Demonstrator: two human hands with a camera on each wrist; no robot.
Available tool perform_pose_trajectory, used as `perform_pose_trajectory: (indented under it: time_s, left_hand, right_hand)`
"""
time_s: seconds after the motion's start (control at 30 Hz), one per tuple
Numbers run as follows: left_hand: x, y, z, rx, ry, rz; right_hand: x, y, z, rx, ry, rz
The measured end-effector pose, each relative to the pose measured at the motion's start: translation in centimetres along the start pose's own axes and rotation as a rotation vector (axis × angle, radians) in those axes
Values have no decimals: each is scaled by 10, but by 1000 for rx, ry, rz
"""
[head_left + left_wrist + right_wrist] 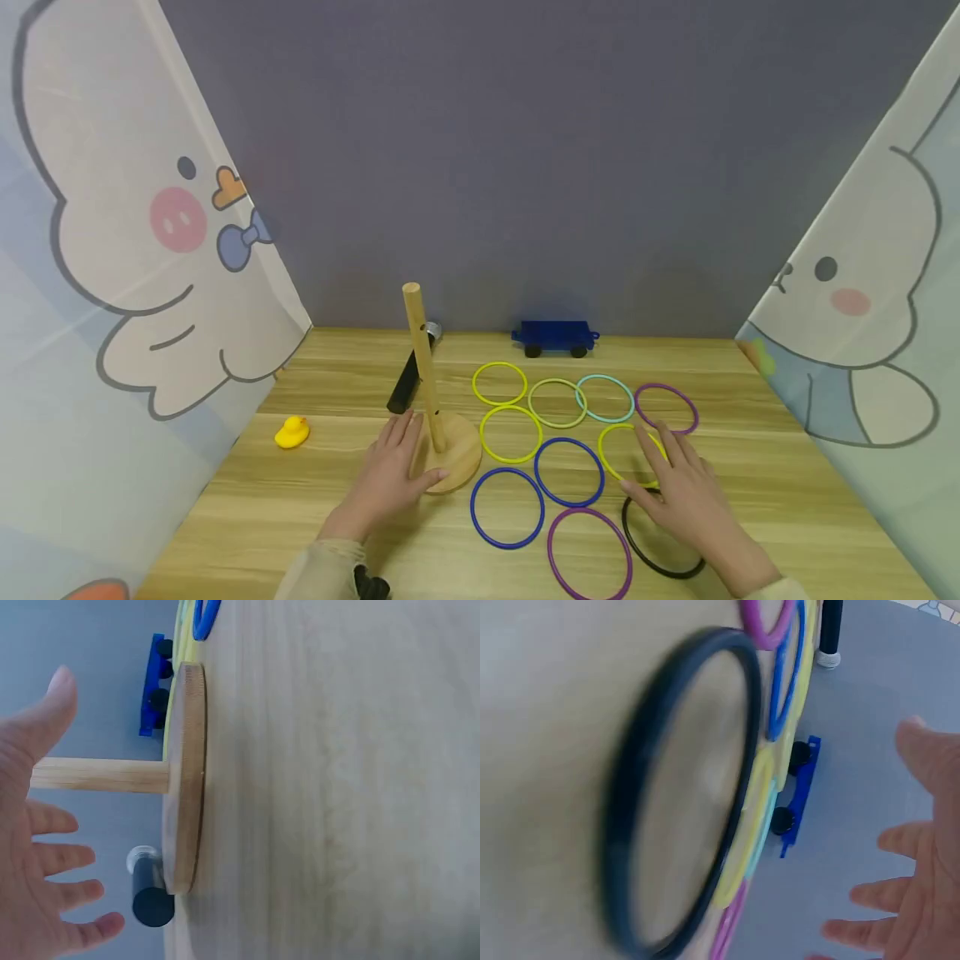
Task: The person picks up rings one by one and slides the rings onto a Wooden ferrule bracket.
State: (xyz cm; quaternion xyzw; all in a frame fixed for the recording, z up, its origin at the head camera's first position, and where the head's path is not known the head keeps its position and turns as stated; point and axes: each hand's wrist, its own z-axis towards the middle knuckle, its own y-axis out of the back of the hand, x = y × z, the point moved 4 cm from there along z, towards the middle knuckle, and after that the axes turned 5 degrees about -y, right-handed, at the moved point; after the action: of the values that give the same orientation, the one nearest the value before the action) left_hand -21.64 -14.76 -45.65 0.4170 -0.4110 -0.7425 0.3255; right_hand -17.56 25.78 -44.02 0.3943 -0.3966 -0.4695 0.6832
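Observation:
In the head view my left hand (384,477) is beside a wooden peg stand, its fingers extended near the round base (465,454) and upright post (422,354). The left wrist view shows that hand (30,877) spread, apart from the post (112,775), with nothing held. My right hand (686,496) hovers over a yellow ring (601,454) and a black ring (678,575), partly hiding both. From the right wrist, its fingers (885,892) look relaxed and hold nothing; the black ring (622,847) lies flat on the table.
Between the hands lie two blue rings (507,546), a purple ring (550,546) and more yellow rings (511,407). A pale teal ring (606,377) and another purple ring (666,385) lie farther back. Behind are a blue toy wagon (555,335) and a black-handled, silver-tipped object (406,383). A rubber duck (291,434) sits left.

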Motion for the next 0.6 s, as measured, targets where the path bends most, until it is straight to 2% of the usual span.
perform_pose_trajectory:
  time_s: [0.13, 0.2, 0.33, 0.4, 0.5, 0.6]
  left_hand:
    - [4, -2, 9, -64, -9, -17]
    - [7, -4, 13, -74, -1, -42]
    - [9, -8, 21, -60, 31, -142]
    - [9, -10, 25, -44, 43, -187]
    - [8, -13, 29, -28, 64, -214]
    - [7, -14, 34, -20, 77, -219]
  right_hand:
    - [-11, -3, -13, 55, -30, 36]
    - [-18, -4, -19, 84, -53, 67]
    - [-34, -4, -28, 135, -122, 104]
    - [-42, -4, -30, 191, -171, 103]
    - [-52, -7, -32, 286, -237, 94]
    - [-58, -12, -32, 361, -259, 91]
